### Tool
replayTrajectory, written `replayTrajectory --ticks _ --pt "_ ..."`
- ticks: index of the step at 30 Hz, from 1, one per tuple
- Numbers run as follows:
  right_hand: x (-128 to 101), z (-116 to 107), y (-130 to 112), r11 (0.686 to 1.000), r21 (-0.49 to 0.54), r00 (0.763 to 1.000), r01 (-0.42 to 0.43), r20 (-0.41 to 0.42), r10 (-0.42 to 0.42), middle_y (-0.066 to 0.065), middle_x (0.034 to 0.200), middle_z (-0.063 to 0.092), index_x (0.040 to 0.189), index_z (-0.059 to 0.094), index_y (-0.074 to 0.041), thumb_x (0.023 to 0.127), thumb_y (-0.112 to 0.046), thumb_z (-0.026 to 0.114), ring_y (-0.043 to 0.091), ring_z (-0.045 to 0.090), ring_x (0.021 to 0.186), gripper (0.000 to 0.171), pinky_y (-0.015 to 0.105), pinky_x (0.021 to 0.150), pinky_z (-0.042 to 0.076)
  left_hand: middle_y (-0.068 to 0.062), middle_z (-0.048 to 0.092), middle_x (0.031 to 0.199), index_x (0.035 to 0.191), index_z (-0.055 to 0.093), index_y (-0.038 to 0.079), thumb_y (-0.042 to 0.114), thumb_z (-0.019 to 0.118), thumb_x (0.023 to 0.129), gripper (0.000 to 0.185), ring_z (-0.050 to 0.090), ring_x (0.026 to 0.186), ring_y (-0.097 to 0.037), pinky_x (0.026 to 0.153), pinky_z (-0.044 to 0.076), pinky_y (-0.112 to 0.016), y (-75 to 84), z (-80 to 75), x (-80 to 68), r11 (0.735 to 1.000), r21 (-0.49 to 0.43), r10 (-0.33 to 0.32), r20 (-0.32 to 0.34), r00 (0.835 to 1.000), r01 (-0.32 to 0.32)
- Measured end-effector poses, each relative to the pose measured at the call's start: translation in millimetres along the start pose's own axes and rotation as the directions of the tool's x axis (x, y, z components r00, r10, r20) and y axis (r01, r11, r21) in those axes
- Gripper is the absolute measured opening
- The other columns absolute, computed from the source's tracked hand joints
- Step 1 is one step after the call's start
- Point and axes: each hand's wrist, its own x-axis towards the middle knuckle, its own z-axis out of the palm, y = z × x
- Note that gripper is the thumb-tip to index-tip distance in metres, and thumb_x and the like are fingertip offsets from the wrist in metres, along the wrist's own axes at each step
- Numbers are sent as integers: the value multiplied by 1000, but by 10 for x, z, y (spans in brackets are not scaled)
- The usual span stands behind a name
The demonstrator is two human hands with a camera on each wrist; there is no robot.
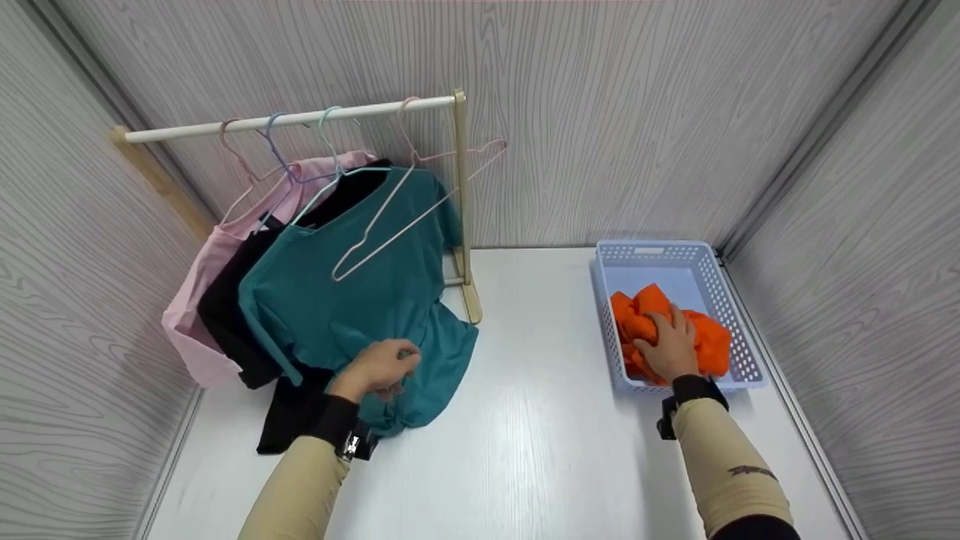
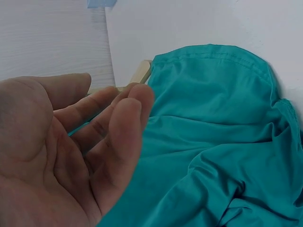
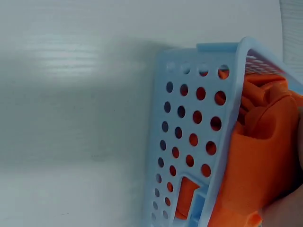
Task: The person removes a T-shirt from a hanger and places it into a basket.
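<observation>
In the head view my right hand (image 1: 670, 346) reaches into the light blue plastic basket (image 1: 606, 315) and grips a crumpled orange garment (image 1: 711, 343). The right wrist view shows the orange cloth (image 3: 255, 156) bunched between fingers at the right edge, partly cut off. My left hand (image 1: 381, 367) hovers in front of a teal T-shirt (image 1: 352, 277), its fingers loosely curled around nothing. In the left wrist view that hand (image 2: 71, 146) is palm up beside the teal fabric (image 2: 213, 113). The shirt hangs on a mint hanger (image 1: 324, 196), its lower part spread on the table.
A rack with a white rail (image 1: 300, 118) and wooden legs stands at the left. Behind the teal shirt hang a black garment (image 1: 232, 307) and a pink garment (image 1: 195, 315). A bare pink hanger (image 1: 390, 244) hangs tilted near the right post. Grey wood-grain walls (image 1: 600, 112) enclose the white table (image 1: 517, 405).
</observation>
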Motion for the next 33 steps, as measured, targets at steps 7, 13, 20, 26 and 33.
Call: replayTrajectory --ticks 7,13,20,26,33 --pt "-83 -162 14 990 -86 974 -115 187 129 25 161 0 155 20 -14 97 -37 51 55 -5 144 69 85 98 8 -13 65 115 138 51 10 29 43 104 40 67 81 -23 65 56 -34 36 -240 -96 1000 20 0 3 1000 0" --pt "-89 -381 -211 985 -148 988 -85 117 103 31 154 22 150 31 -7 99 -30 46 53 16 141 58 79 101 18 -18 61 123 140 48 8 31 41 105 43 67 96 -30 70 58 -33 186 -767 -307 996 83 34 -60 998 -29" --pt "-90 -518 -501 994 -106 996 21 88 -11 31 149 31 143 41 -2 98 -22 44 51 25 137 50 71 105 27 -22 62 123 131 56 9 31 44 103 38 68 94 -36 77 54 -46 464 -1455 -572 955 294 138 -381 914 -21" --pt "-172 -443 -700 991 -64 984 119 138 -110 29 146 37 137 48 1 97 -18 49 48 32 134 44 64 105 35 -28 53 134 136 51 4 26 46 100 42 53 114 -50 90 43 -64 438 -1707 -506 939 317 78 -571 817 131" --pt "-257 -276 -980 959 -38 952 279 145 -271 29 134 48 127 57 3 91 -10 57 45 43 126 38 57 105 39 -35 43 140 144 39 -2 32 40 103 54 44 122 -57 97 39 -66 328 -1712 -355 930 314 -2 -518 855 192"
